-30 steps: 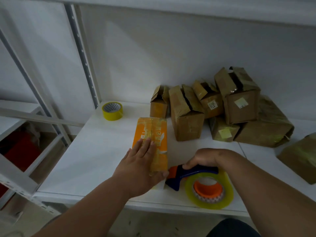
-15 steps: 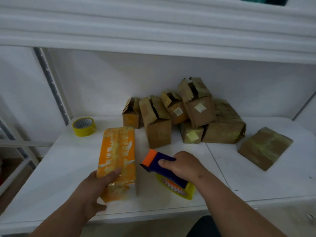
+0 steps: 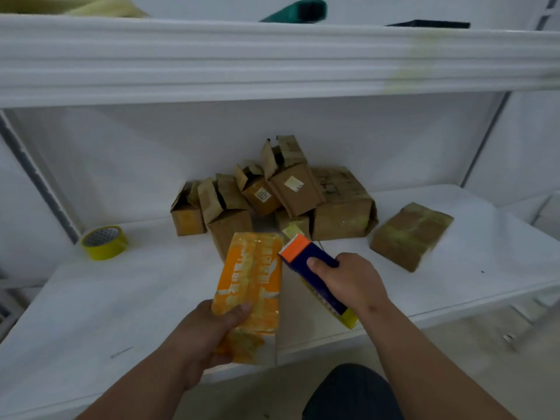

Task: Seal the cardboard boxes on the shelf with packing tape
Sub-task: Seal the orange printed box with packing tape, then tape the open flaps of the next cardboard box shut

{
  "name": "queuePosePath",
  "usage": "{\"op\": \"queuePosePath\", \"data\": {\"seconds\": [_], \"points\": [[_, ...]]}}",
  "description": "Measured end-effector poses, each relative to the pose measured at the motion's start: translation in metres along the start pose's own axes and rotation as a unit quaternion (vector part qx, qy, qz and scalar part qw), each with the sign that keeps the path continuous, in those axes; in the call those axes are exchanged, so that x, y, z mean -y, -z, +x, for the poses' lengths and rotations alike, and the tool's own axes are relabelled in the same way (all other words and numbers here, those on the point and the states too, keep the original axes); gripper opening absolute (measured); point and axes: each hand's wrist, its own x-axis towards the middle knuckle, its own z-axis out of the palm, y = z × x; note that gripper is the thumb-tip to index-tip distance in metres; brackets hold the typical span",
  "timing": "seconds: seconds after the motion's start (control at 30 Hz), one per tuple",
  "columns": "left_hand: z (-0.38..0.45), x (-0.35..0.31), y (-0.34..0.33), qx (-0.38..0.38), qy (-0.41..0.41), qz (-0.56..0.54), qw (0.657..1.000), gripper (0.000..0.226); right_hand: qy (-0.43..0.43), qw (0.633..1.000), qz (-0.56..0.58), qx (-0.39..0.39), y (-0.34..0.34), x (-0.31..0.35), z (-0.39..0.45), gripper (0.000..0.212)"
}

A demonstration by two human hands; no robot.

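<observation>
My left hand (image 3: 209, 331) grips the near end of an orange box (image 3: 253, 277) wrapped in shiny tape and holds it raised over the front of the white shelf (image 3: 136, 295). My right hand (image 3: 348, 283) grips a blue and orange tape dispenser (image 3: 306, 256) with a yellowish roll under it, just right of the orange box. A pile of brown cardboard boxes (image 3: 272, 195) with loose open flaps sits at the back of the shelf. A taped brown parcel (image 3: 410, 234) lies to the right.
A yellow tape roll (image 3: 104, 242) stands at the back left of the shelf. The upper shelf's rim (image 3: 272, 59) hangs overhead with a green thing on top. Steel uprights frame both sides. The floor shows below the front edge.
My left hand went from pressing flat on the orange box to gripping its near end and lifting it. My right hand raised the dispenser off the shelf. The view tilted up.
</observation>
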Motion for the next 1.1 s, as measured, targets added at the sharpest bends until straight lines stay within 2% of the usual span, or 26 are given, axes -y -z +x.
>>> {"op": "queuePosePath", "data": {"seconds": [0.17,0.23,0.4,0.5,0.6,0.67,0.73,0.8,0.93,1.0,1.03,1.1], "points": [[0.024,-0.012,-0.058,-0.013,0.000,0.009,1.000,0.076,-0.043,0.998,0.009,-0.054,0.028,-0.042,0.009,0.054],[0.029,-0.017,-0.081,-0.012,0.006,0.010,1.000,0.074,-0.060,0.996,0.015,-0.063,0.038,-0.058,0.015,0.053],[0.051,-0.025,-0.129,0.047,0.017,0.031,0.998,0.067,-0.097,0.990,0.024,-0.102,0.060,-0.099,0.027,0.050],[0.070,-0.034,-0.156,0.051,-0.009,0.110,0.993,0.065,-0.115,0.981,0.033,-0.152,0.074,-0.124,0.036,0.055],[0.092,-0.043,-0.184,0.028,-0.059,0.205,0.977,0.070,-0.121,0.969,0.078,-0.202,0.087,-0.141,0.043,0.055],[0.106,-0.049,-0.205,0.005,-0.089,0.236,0.968,0.083,-0.120,0.961,0.097,-0.228,0.094,-0.145,0.048,0.055],[0.117,-0.056,-0.224,-0.034,-0.095,0.246,0.964,0.085,-0.116,0.959,0.092,-0.242,0.100,-0.147,0.054,0.054],[0.130,-0.061,-0.239,-0.053,-0.091,0.228,0.968,0.082,-0.113,0.959,0.081,-0.249,0.105,-0.146,0.059,0.052],[0.146,-0.076,-0.260,0.018,-0.100,0.070,0.992,0.058,-0.100,0.948,0.094,-0.288,0.115,-0.141,0.066,0.047],[0.148,-0.086,-0.257,0.030,-0.114,0.028,0.993,0.061,-0.076,0.939,0.117,-0.315,0.120,-0.131,0.066,0.044],[0.148,-0.092,-0.251,0.006,-0.143,0.040,0.989,0.067,-0.061,0.934,0.131,-0.325,0.123,-0.122,0.064,0.044],[0.145,-0.104,-0.228,-0.100,-0.210,0.137,0.963,0.077,-0.028,0.933,0.148,-0.327,0.128,-0.102,0.063,0.043]]}}
